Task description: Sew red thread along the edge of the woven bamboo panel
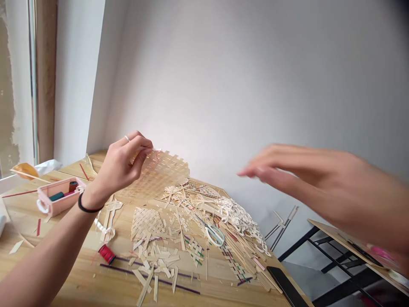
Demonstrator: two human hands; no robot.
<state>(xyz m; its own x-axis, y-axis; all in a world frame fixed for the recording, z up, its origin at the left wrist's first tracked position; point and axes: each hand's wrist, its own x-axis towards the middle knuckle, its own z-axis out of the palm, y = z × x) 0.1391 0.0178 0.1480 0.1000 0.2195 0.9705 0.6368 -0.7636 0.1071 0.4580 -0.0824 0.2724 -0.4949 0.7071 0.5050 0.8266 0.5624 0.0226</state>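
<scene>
In my left hand (129, 160) a pale, loosely woven sheet of bamboo-like strips (166, 172) is pinched by its upper edge, raised over the wooden table. A bit of white material and a thin red thread show at the pinch. Off to the right, my right hand (297, 170) is lifted in the air, apart from the sheet and smeared by motion. Its thumb and fingertips come together; whatever they may hold is too small to see. On the table below lie a spool of red thread (106, 254) and white-handled scissors (214, 235).
A pink basket (60, 208) with thread spools stands at the left. Cut strips (159, 260), woven scraps (147, 224) and a heap of white cord (238, 217) cover much of the table (79, 281). A black phone (284, 283) lies at its right edge. A wall rises behind.
</scene>
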